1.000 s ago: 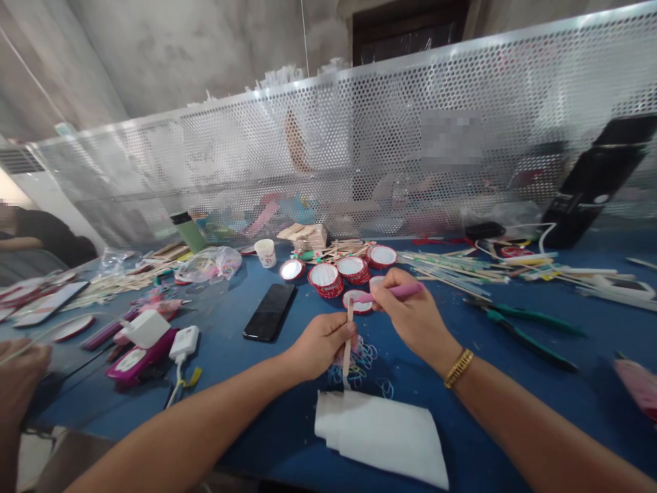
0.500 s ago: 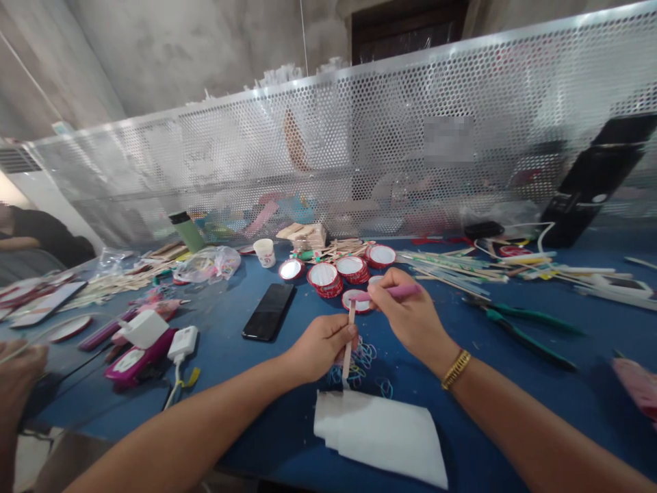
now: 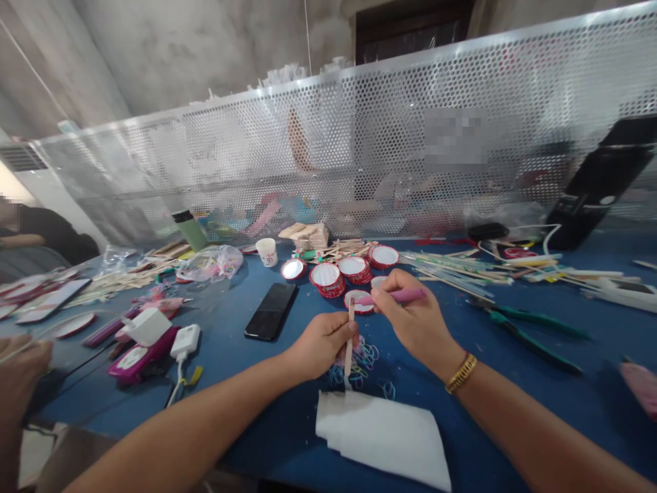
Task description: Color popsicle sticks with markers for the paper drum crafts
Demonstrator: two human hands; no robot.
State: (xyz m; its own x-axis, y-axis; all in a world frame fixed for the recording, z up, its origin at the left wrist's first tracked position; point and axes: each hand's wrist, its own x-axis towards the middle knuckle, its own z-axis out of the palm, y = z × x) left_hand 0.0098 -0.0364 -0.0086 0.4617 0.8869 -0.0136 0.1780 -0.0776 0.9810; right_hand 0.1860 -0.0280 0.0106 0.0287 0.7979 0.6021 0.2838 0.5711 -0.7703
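Observation:
My left hand point(image 3: 323, 342) pinches a flat wooden craft stick point(image 3: 349, 359), which stands nearly upright with its lower end by a white folded sheet point(image 3: 384, 438). In my right hand point(image 3: 413, 318) is a pink pen-like tool point(image 3: 410, 294), its tip at the upper end of the stick. Just behind the tip lies a round red-rimmed disc point(image 3: 359, 302) with a pale top. Loose coloured rubber bands point(image 3: 367, 355) lie on the blue table point(image 3: 220, 383), partly hidden by my left hand.
Stacks of red-rimmed discs point(image 3: 327, 279), a paper cup point(image 3: 266, 252) and a black phone point(image 3: 271, 311) lie ahead. Green-handled pliers point(image 3: 534, 335) rest at right; chargers point(image 3: 148, 326) at left. A perforated metal panel point(image 3: 230, 157) runs along the back. Another person's hand point(image 3: 23, 370) is at far left.
The view has shifted slightly, so everything sits a little further right. Both hands keep their holds, and the pink tool's tip stays at the top of the stick.

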